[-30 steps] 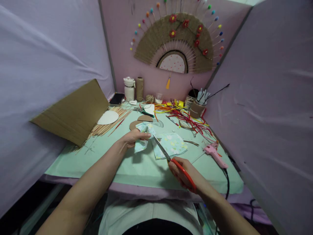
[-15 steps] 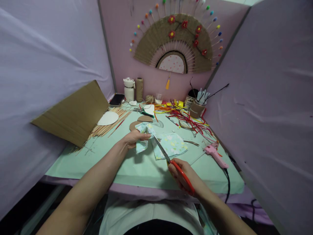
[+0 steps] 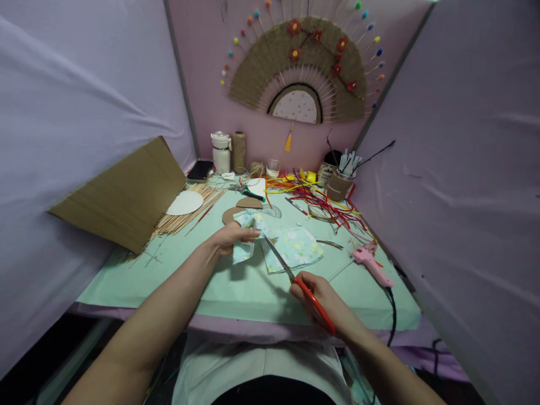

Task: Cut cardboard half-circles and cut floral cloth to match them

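Note:
My left hand [image 3: 230, 237] pinches a light-blue floral fabric piece [image 3: 248, 219] above the table, with one corner hanging below the fingers. In my right hand [image 3: 314, 295] are red-handled scissors [image 3: 282, 262], gripped by the handles. Their blade tips reach up and left to the fabric edge beside my left thumb. The blades look nearly closed; whether cloth lies between them I cannot tell. Under the blades a second floral fabric piece [image 3: 297, 250] lies flat on the table. Brown cardboard half-circles [image 3: 250, 203] lie just behind my left hand.
At the right lies a pink glue gun [image 3: 371, 265] with its black cord. Red and yellow pipe cleaners [image 3: 324, 202] spread across the back right. Bamboo sticks [image 3: 179, 224] and a leaning cardboard sheet [image 3: 126, 194] occupy the left. A decorated fan [image 3: 299, 62] hangs on the back wall.
The scissors and both hands stay in nearly the same place. The hanging fabric corner shifts slightly, and the whole view tilts a little.

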Demonstrator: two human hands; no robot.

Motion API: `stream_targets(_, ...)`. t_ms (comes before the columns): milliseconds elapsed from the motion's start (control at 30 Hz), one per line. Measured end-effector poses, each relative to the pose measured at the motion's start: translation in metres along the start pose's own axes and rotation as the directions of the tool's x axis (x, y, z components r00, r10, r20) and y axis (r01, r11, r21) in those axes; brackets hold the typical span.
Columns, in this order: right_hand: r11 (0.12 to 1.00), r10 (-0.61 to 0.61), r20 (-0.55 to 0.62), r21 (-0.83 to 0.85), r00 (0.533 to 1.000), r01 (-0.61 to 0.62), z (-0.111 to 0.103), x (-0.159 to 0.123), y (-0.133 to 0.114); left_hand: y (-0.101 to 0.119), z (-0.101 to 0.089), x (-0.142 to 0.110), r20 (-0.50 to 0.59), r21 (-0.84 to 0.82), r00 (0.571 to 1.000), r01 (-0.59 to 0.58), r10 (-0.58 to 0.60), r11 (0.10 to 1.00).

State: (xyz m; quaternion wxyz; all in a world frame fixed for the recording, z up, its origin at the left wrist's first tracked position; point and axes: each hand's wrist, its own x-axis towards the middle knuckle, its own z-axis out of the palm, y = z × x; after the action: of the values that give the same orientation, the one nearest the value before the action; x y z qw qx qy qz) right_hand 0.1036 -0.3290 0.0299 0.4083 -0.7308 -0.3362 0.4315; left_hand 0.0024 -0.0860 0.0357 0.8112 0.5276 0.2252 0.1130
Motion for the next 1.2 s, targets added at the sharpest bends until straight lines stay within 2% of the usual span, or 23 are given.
stream_targets(233, 0.997, -0.062, -0.054, -0.054, 0.997, 0.060, -0.002, 0.000, 0.003, 0.001, 0.001, -0.002, 0.009, 0.022, 1.000, 0.001, -0.001, 1.000)
stream_targets(433, 0.997, -0.067, -0.058, -0.029, 0.996, 0.065, -0.006, -0.004, 0.000, 0.001, -0.001, -0.002, 0.019, 0.039, 1.000, -0.004, 0.003, 0.999)
stream_targets(667, 0.996, -0.072, 0.065, -0.051, 0.995, 0.075, -0.012, -0.012, -0.006, 0.001, 0.002, -0.002, 0.007, 0.048, 1.000, 0.024, -0.024, 0.999)
stream_targets(800, 0.988, -0.133, 0.146, -0.058, 0.980, 0.143, -0.014, -0.015, -0.006, 0.000, 0.002, -0.001, -0.019, 0.036, 0.999, -0.028, 0.029, 0.999)
stream_targets(1000, 0.994, -0.107, 0.031, 0.005, 0.994, 0.107, -0.005, -0.013, -0.006, 0.000, 0.006, 0.000, -0.102, 0.016, 0.994, -0.047, 0.049, 0.999)
stream_targets(1200, 0.994, -0.064, 0.005, 0.087, 0.998, 0.064, 0.007, 0.004, -0.006, -0.003, 0.011, -0.002, -0.034, 0.022, 0.999, -0.038, 0.039, 0.999)
